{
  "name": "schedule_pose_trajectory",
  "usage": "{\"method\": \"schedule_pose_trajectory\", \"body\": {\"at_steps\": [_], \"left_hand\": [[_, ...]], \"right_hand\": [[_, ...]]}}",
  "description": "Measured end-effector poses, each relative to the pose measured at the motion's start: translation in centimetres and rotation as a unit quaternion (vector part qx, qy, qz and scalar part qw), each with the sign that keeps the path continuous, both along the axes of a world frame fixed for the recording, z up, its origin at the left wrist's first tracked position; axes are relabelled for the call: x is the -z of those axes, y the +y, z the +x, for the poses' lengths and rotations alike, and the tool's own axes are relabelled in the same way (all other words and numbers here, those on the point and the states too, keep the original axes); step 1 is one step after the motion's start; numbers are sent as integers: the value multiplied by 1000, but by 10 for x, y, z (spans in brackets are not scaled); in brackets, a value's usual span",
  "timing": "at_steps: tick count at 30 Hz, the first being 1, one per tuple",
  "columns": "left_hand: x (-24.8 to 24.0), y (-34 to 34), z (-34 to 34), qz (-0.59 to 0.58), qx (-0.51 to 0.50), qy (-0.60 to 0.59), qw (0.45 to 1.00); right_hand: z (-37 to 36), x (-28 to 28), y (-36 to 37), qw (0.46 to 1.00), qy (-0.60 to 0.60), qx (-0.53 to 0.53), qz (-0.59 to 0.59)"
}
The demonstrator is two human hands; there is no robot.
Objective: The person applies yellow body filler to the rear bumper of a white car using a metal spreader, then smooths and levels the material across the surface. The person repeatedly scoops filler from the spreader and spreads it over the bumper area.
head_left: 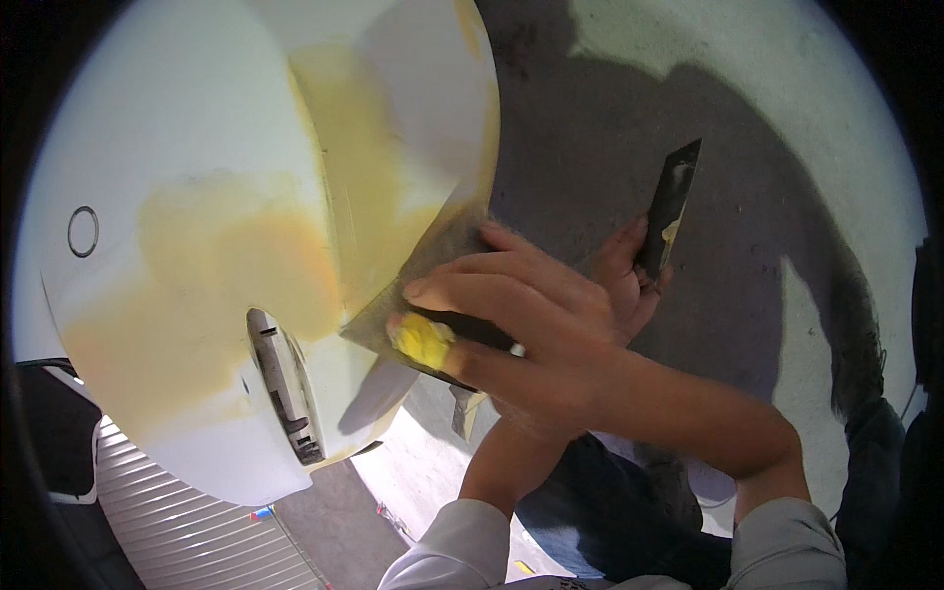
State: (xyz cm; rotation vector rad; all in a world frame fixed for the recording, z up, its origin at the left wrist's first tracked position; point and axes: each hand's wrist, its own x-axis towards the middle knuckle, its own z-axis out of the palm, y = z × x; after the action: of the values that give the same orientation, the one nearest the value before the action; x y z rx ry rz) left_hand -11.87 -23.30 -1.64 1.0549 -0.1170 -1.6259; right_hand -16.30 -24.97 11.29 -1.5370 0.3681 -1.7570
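A curved white car body panel with yellowish filler patches fills the left side. My arms are crossed. My right hand, reaching in from the lower right, is closed on a flat grey spreader, its blade against or just over the panel's edge. A lump of bright yellow filler sits at its fingertips. Behind it, partly hidden, my left hand grips a dark flat spreader that points up and bears a smear of pale filler.
An oblong slot with a fitting inside and a round ring mark lie on the panel. A ribbed light surface shows at lower left. Shadowed concrete floor spreads to the right. Another person's dark-trousered leg may stand at far right.
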Motion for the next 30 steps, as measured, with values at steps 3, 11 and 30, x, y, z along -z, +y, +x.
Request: {"method": "schedule_pose_trajectory", "body": {"at_steps": [3,11,30], "left_hand": [[2,-1,6,-79,94,2,992],[11,11,-19,-140,-19,77,987],[-16,9,-15,26,-8,-83,996]], "right_hand": [[-35,5,-29,1000,-3,-4,15],[-31,-14,-104,996,34,87,-9],[10,-18,-39,996,-29,59,63]]}}
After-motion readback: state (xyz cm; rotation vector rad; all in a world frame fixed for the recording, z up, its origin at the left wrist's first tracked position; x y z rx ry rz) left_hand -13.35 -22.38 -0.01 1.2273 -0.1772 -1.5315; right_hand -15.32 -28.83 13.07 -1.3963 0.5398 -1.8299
